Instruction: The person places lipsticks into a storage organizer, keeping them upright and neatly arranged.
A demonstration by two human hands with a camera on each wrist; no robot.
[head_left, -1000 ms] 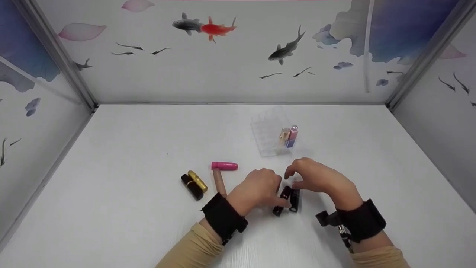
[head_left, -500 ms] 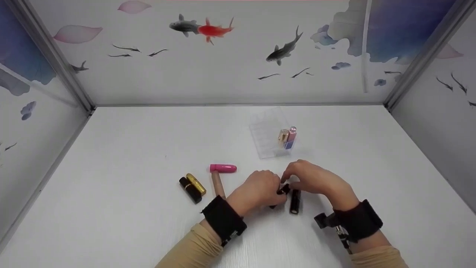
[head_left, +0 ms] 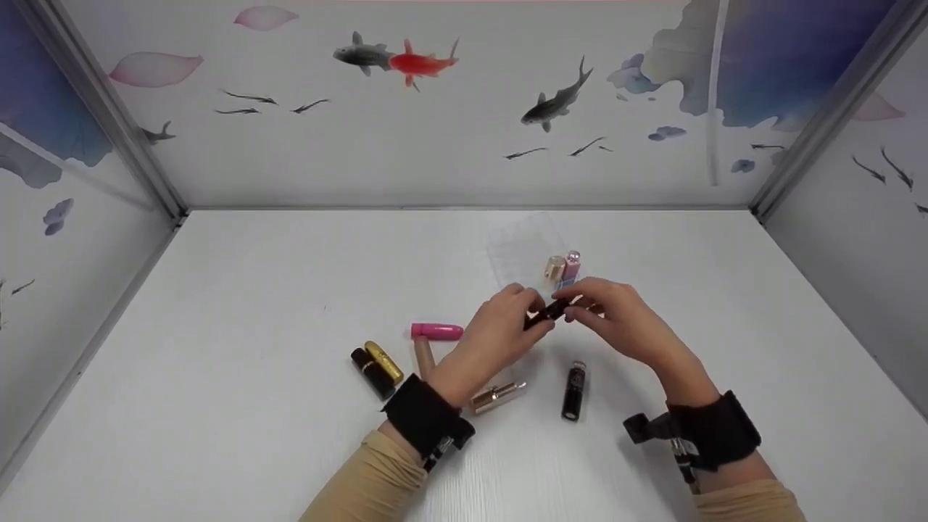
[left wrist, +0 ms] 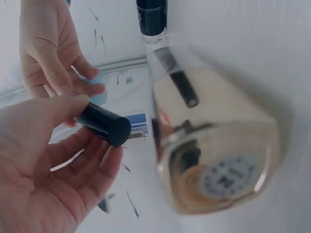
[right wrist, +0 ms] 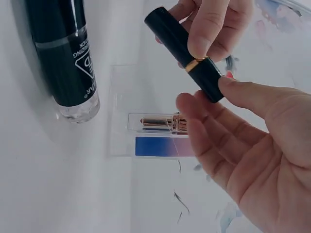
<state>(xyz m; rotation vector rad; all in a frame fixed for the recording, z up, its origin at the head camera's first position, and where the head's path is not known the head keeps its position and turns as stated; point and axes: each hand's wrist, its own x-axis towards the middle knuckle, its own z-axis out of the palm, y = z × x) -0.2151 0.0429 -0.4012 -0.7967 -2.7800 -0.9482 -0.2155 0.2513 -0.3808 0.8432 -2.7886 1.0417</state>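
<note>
Pinching black lipstick [right wrist: 179,48] near clear holder [head_left: 518,250] with left hand [head_left: 496,326] and right hand [head_left: 616,312] fingers, prob light, stiff, kinda slick, so grip both ends.

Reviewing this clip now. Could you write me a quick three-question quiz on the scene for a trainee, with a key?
1. What do the left hand and right hand hold between them?
A. a tan tube
B. a black tube with a gold band
C. a white tube

2. How many tubes can be seen standing in the clear holder?

3. True or false: the bright pink tube is inside the clear holder.

Key:
1. B.
2. Two: a gold-toned tube and a pink-and-blue tube.
3. False; it lies on the table.
</note>
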